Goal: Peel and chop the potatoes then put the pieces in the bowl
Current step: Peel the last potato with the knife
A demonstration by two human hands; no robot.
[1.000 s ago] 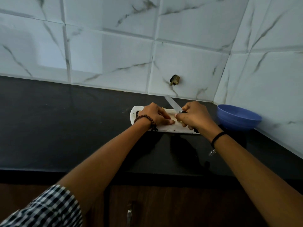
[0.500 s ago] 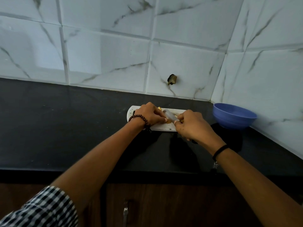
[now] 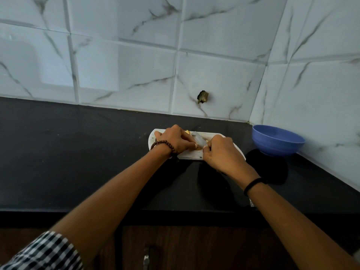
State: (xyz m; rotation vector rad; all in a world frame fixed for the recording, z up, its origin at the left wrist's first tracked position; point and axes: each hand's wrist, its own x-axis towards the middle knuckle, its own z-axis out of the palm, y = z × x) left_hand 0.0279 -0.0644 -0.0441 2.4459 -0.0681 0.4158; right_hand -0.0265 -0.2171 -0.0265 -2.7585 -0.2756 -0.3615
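The white tiled wall (image 3: 214,78) fills the far part of the view and turns a corner on the right. It has one small dark hole (image 3: 203,96). Below it is one long black counter (image 3: 78,152). One white cutting board (image 3: 191,156) lies flat on the counter, close to the wall, so the food has a safe place to be cut. One blue bowl (image 3: 277,141) sits to the right of the board, near but not touching it. I think it waits there so the cut pieces have a short way to go. I cannot tell if anything is in it yet. Two hands are over the board. The left hand (image 3: 175,140) has its fingers curled down on the potato (image 3: 187,131) to hold it in place, so it does not roll. The right hand (image 3: 222,152) is wrapped around the handle of one knife (image 3: 198,140), and the blade points to the far left, between the two hands. The potato is on the board under the hands. Only small yellow bits of it show, so I cannot count the pieces. It looks like the chopping step, with the move to the bowl not yet done.
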